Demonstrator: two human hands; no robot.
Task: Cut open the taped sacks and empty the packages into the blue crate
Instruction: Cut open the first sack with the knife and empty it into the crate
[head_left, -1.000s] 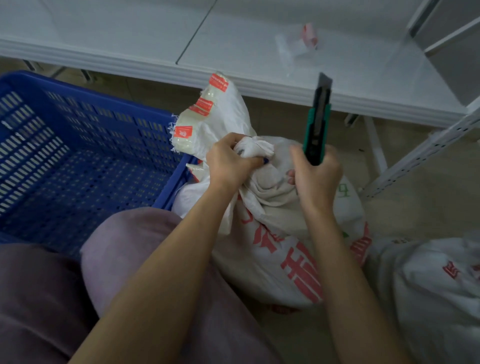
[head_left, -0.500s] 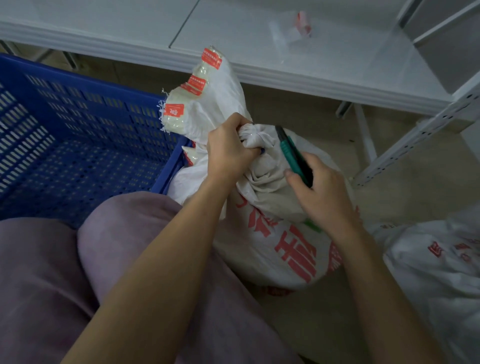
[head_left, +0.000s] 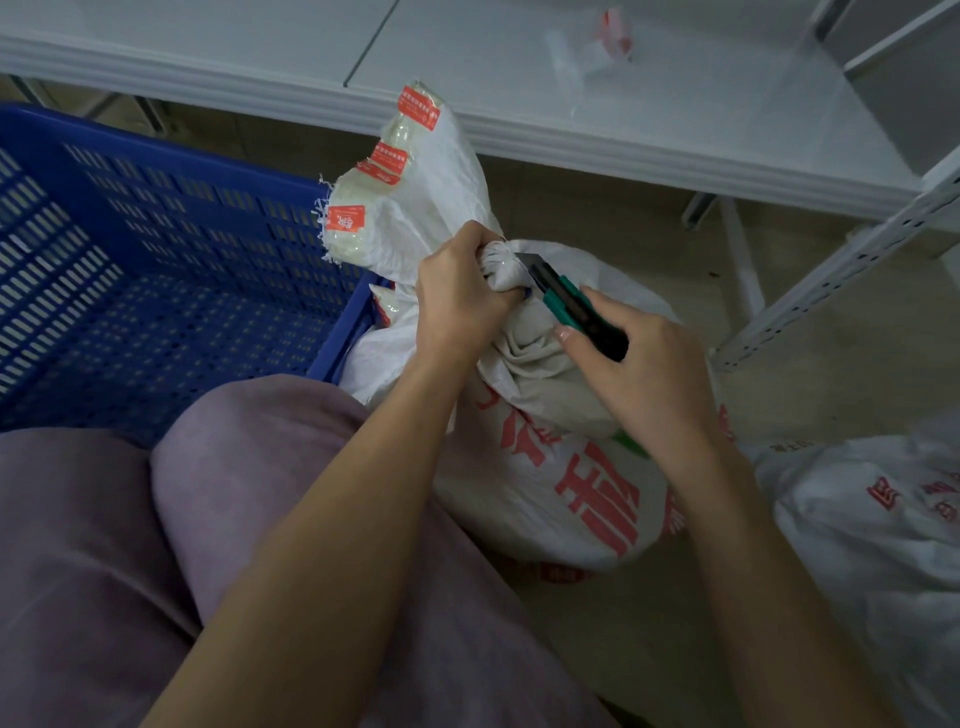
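Head view: the blue crate (head_left: 156, 270) at 9 o'clock shows no packages in its visible part, so emptying is not begun. The sack (head_left: 545, 467) at centre is not yet cut. The left hand (head_left: 457, 306) clamps its fingers on the bunched neck (head_left: 498, 265); the right hand (head_left: 639, 364), fingers curled around the knife (head_left: 566, 301), holds the blade at this neck
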